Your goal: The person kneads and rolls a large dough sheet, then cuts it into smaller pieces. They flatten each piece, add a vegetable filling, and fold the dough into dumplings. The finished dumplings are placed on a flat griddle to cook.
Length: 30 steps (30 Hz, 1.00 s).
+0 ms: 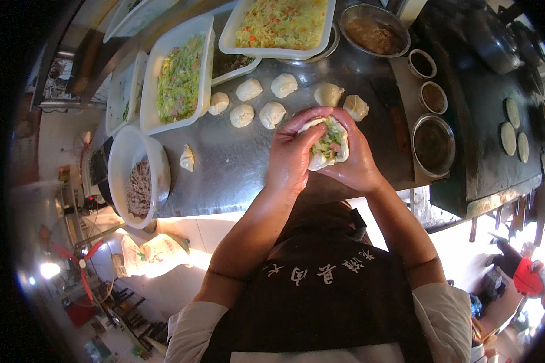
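Both hands cup one piece of dough (317, 162) above the front of the metal worktop (209, 181). Its top is open, and chopped green and pink filling (330, 140) shows inside. My left hand (291, 152) holds the left side, the thumb resting on the filling. My right hand (356, 156) wraps around the right side and underneath; the fingertips of both hands meet at the far edge. Beyond them lie several pale dough balls (272, 115), two of them yellower (329, 95). A small dough scrap (187, 158) lies to the left.
Plastic tubs of chopped vegetables (209, 68) (272, 52) line the back. A white bowl of minced filling (161, 181) stands at the left edge. Metal bowls (406, 50) (452, 152) and small bowls stand at the right, beside a dark griddle (486, 168) with flat cakes (508, 139). A person in red (529, 277) is far right.
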Each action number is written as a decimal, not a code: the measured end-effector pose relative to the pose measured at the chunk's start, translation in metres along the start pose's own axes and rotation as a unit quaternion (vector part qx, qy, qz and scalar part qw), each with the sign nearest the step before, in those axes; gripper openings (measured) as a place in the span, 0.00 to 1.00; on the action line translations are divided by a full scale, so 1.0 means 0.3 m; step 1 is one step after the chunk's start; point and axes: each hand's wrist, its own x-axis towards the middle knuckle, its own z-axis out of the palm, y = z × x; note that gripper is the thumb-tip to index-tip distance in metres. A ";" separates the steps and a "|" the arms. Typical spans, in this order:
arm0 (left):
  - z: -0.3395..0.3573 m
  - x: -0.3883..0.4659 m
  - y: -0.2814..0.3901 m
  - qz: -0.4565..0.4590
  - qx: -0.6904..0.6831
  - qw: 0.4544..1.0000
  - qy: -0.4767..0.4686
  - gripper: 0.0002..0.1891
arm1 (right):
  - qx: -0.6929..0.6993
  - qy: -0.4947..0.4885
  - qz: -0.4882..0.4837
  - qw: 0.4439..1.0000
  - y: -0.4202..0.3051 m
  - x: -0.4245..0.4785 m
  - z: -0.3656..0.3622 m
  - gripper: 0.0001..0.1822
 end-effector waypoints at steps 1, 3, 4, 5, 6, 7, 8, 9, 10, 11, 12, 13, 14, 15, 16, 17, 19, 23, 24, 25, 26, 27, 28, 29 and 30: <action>0.019 -0.001 0.006 -0.005 -0.005 1.000 0.003 0.12 | 0.006 -0.002 0.008 1.000 -0.003 0.002 -0.012 0.45; 0.036 -0.001 0.000 0.008 0.019 1.000 -0.003 0.12 | 0.010 -0.020 0.010 1.000 0.003 0.006 -0.027 0.43; 0.040 0.001 -0.011 0.027 0.046 0.998 -0.013 0.12 | 0.006 -0.036 0.000 0.999 0.011 0.016 -0.037 0.43; 0.041 0.003 -0.018 0.046 0.074 0.996 -0.024 0.12 | 0.002 -0.050 -0.009 0.999 0.017 0.020 -0.043 0.42; 0.037 0.007 -0.020 0.044 0.110 0.993 -0.026 0.13 | 0.036 -0.051 0.018 0.998 0.021 0.015 -0.043 0.41; 0.037 0.014 -0.016 0.042 0.144 0.988 -0.029 0.15 | 0.068 -0.051 0.044 0.995 0.025 0.010 -0.043 0.40; 0.039 0.016 -0.008 0.039 0.179 0.983 -0.032 0.17 | 0.099 -0.049 0.071 0.991 0.026 0.008 -0.041 0.39; 0.045 0.011 0.004 0.062 0.152 0.986 -0.042 0.20 | 0.156 -0.044 0.072 0.984 0.025 0.013 -0.042 0.40; 0.076 -0.002 0.037 0.083 0.122 0.988 -0.052 0.22 | 0.210 -0.038 0.075 0.974 0.013 0.026 -0.046 0.40; 0.091 -0.015 0.054 0.104 0.092 0.988 -0.063 0.25 | 0.263 -0.032 0.078 0.961 -0.001 0.034 -0.047 0.40; 0.094 -0.024 0.031 0.153 0.102 0.982 -0.036 0.26 | 0.301 -0.002 0.105 0.948 -0.024 0.031 -0.041 0.42; 0.097 -0.037 -0.005 0.206 0.112 0.972 -0.006 0.27 | 0.338 0.022 0.131 0.932 -0.058 0.028 -0.027 0.43; 0.070 -0.055 -0.025 0.188 0.095 0.977 -0.026 0.29 | 0.372 0.052 0.155 0.914 -0.078 0.022 -0.020 0.44; 0.046 -0.071 -0.045 0.170 0.079 0.981 -0.046 0.31 | 0.395 0.053 0.149 0.905 -0.071 0.011 -0.012 0.46; 0.036 -0.092 -0.050 0.120 0.005 0.990 -0.079 0.29 | 0.357 0.040 0.134 0.924 -0.066 0.000 -0.001 0.45; 0.029 -0.101 -0.049 0.102 -0.014 0.992 -0.072 0.27 | 0.317 0.026 0.120 0.940 -0.062 -0.009 0.009 0.44; 0.016 -0.106 -0.040 0.089 -0.029 0.994 -0.056 0.24 | 0.148 0.019 0.061 0.987 -0.067 -0.011 0.031 0.40; -0.035 -0.083 -0.025 0.142 0.038 0.988 -0.052 0.21 | -0.038 0.033 -0.043 0.998 -0.089 0.012 0.069 0.34; -0.047 -0.083 -0.018 0.163 0.068 0.983 -0.059 0.21 | -0.036 0.029 -0.033 0.998 -0.097 0.014 0.076 0.34; -0.052 -0.087 -0.005 0.146 0.057 0.986 -0.056 0.23 | -0.035 0.025 -0.023 0.999 -0.103 0.014 0.082 0.34; -0.052 -0.093 0.014 0.130 0.047 0.989 -0.054 0.24 | -0.033 0.022 -0.012 0.999 -0.106 0.014 0.089 0.34; -0.054 -0.097 0.026 0.114 0.037 0.991 -0.051 0.25 | -0.045 0.025 -0.020 0.998 -0.107 0.016 0.097 0.35; -0.059 -0.100 0.029 0.121 0.057 0.990 -0.052 0.26 | -0.056 0.028 -0.028 0.998 -0.105 0.019 0.103 0.35; -0.062 -0.103 0.030 0.127 0.077 0.987 -0.053 0.27 | -0.067 0.032 -0.037 0.997 -0.103 0.022 0.110 0.35; -0.066 -0.104 0.032 0.134 0.097 0.985 -0.054 0.28 | -0.077 0.031 -0.046 0.995 -0.099 0.022 0.118 0.35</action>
